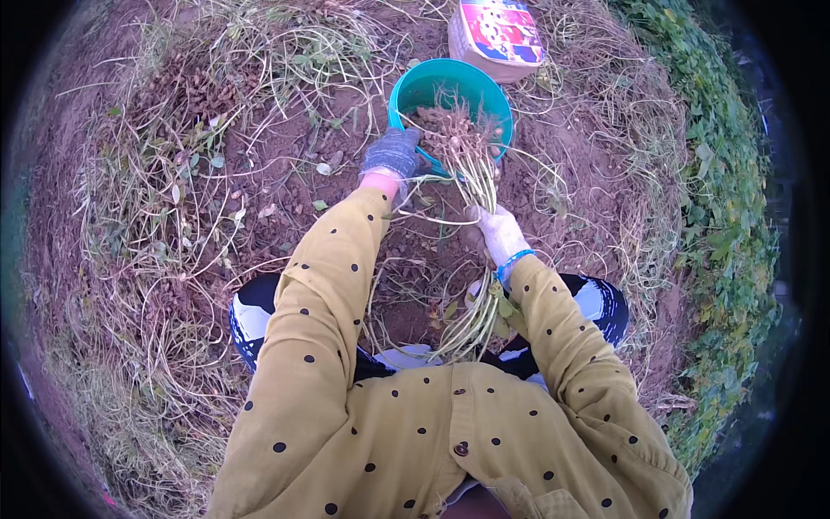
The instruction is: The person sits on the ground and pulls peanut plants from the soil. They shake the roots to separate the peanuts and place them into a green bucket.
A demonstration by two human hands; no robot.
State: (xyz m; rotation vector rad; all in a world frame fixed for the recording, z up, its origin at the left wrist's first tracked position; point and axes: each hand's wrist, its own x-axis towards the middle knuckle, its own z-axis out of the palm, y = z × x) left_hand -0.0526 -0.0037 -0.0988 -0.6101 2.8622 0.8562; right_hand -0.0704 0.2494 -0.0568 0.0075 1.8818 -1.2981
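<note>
My right hand, in a pale glove with a blue band at the wrist, grips a bundle of peanut plants by the stems. Their roots and pods point away from me, over the near side of a green plastic bucket. Leafy stem ends trail back below that hand towards my lap. At the bucket's near left rim is my left hand, in a grey knit glove, its fingers closed over the edge. The roots hide much of the bucket's inside.
Behind the bucket stands a pale bag or box with a colourful printed top. Pulled plants with pods lie in heaps on the brown soil to the left. Dry vines cover the right, bordered by green leafy growth. My bent knees flank the work.
</note>
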